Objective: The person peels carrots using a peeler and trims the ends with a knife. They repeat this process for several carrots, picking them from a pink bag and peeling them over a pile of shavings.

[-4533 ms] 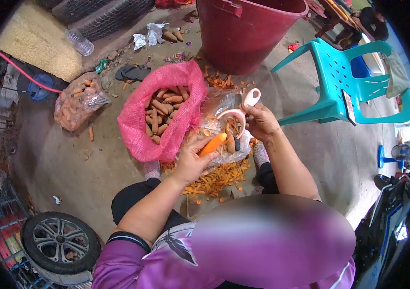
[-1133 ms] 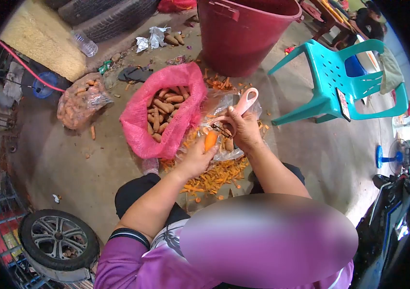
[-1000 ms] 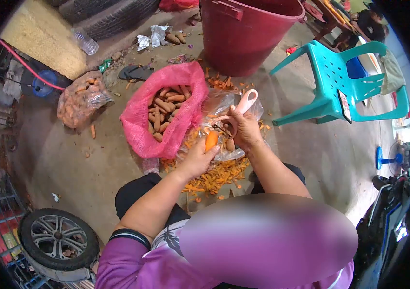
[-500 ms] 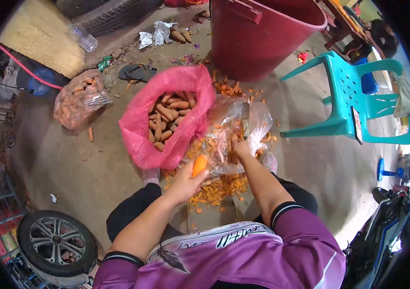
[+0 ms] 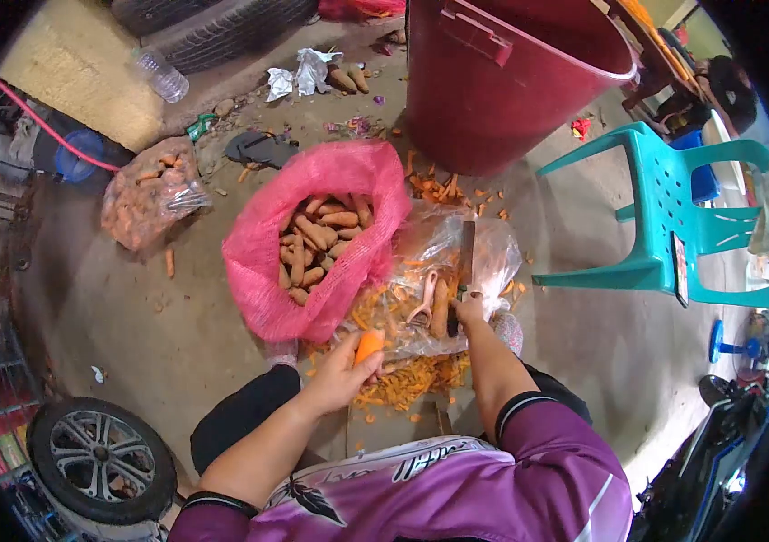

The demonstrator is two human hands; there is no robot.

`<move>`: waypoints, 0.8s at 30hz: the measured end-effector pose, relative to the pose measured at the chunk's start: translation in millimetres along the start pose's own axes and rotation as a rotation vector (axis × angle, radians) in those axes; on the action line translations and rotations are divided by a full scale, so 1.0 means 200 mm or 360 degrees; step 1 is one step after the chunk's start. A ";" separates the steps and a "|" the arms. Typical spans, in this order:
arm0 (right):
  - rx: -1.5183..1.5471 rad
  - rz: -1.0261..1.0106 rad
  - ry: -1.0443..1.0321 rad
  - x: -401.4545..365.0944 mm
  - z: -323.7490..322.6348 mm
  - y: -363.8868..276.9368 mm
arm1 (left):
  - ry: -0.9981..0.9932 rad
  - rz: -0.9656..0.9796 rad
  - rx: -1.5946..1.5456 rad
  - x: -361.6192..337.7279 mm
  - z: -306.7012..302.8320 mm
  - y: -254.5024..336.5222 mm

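My left hand is wrapped round a peeled orange carrot, whose end pokes out above the thumb. My right hand has its fingers closed at the handle end of a knife, whose broad blade points away from me over clear plastic. Just left of the knife lies an unpeeled carrot, with a pink peeler beside it. Orange peelings are heaped between my feet. A pink mesh sack of unpeeled carrots stands open ahead of my left hand.
A big red bin stands ahead, and a teal plastic chair is to the right. Leftward sit a clear bag of carrots and a wheel. A flip-flop lies behind the sack. At right is a motorcycle.
My right hand has moved back toward me, uncovering the peeler, the unpeeled carrot and more of the knife. My left hand has lowered slightly with its carrot. The view has shifted a little.
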State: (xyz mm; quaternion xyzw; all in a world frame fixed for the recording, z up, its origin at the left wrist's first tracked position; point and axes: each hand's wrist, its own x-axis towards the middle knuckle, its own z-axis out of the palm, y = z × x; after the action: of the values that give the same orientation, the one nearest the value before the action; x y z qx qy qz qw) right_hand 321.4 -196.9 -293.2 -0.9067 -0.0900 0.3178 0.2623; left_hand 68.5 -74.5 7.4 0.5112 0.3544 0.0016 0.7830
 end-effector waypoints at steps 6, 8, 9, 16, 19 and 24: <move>-0.0251 0.0103 -0.0015 -0.21 -0.26 -0.41 | -0.0023 0.0115 0.0020 0.01 0.04 -0.01; -0.0033 0.0056 -0.0043 -0.06 -0.21 -0.26 | -0.0026 0.0217 0.0011 0.00 0.06 0.00; 0.0231 0.0129 -0.0190 -0.09 -0.28 -0.33 | -0.0025 0.0274 0.0005 0.00 0.07 0.00; 0.1504 -0.0032 -0.1045 -0.74 -0.77 -0.73 | -0.0041 0.0340 0.0185 -0.05 0.10 0.03; 0.0966 -0.0318 -0.1008 -1.06 -0.91 -0.90 | -0.0114 0.0388 0.0300 -0.07 0.11 0.05; 0.1008 -0.0478 -0.1196 -1.21 -0.95 -0.90 | -0.0189 0.0397 0.0378 -0.11 0.12 0.06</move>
State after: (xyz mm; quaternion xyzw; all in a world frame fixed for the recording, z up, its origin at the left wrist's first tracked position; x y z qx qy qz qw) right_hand 251.3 -204.0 56.6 -0.5830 -0.2067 0.5922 0.5164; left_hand 70.3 -95.8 34.2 0.6392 0.2392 0.0267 0.7304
